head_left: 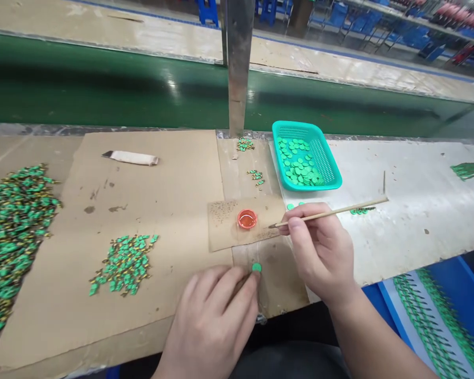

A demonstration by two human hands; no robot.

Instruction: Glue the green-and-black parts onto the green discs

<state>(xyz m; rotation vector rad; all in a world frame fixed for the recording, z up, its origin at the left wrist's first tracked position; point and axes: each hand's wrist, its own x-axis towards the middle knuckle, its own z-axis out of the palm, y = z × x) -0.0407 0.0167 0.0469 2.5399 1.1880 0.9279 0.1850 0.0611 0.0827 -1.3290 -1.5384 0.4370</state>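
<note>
Between the thumb and fingers of my right hand (319,247) is a thin wooden stick (332,212), its dark tip pointing left over a small cardboard piece (221,231). A little red cup (247,219) of reddish liquid stands on that cardboard, left of the tip. My left hand (217,316) rests low on the table edge, fingers bent together, with a green disc (256,267) at its fingertips. Whatever lies under those fingers is hidden. Behind my right hand, a teal basket (335,179) holds many green discs.
Small green-and-gold pieces form a large heap (16,226) at the far left and a smaller pile (124,263) nearer. A white-wrapped blade (132,157) lies on the cardboard sheet (174,195). A metal post (239,68) rises behind. Blue trays (454,284) sit lower right.
</note>
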